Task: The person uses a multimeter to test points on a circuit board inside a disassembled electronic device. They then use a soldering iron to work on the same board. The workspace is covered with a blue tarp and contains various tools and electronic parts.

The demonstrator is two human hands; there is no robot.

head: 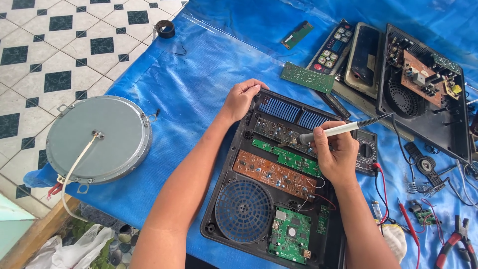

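gripping soldering iron [338, 130] in right hand [334, 154], left hand [242, 98] steadying open casing [234, 164]

Two hands [241, 99] [336, 154]. One soldering iron [343, 128]. Two opened black housings [279, 179] [423, 89]. One round grey heating plate [99, 139], left. Two loose green circuit boards [307, 77] [297, 34], far. One multimeter [367, 149]. One pair of pliers [455, 244], near right.

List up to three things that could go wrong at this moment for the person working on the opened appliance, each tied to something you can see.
1. The soldering iron in the right hand points at the crowded circuit boards; a slip might scorch neighbouring parts or loose wires.
2. The left hand grips the black case edge close to the tip, so a burn seems possible.
3. The iron's cord trails over the multimeter and its leads; a snag could jerk the iron.
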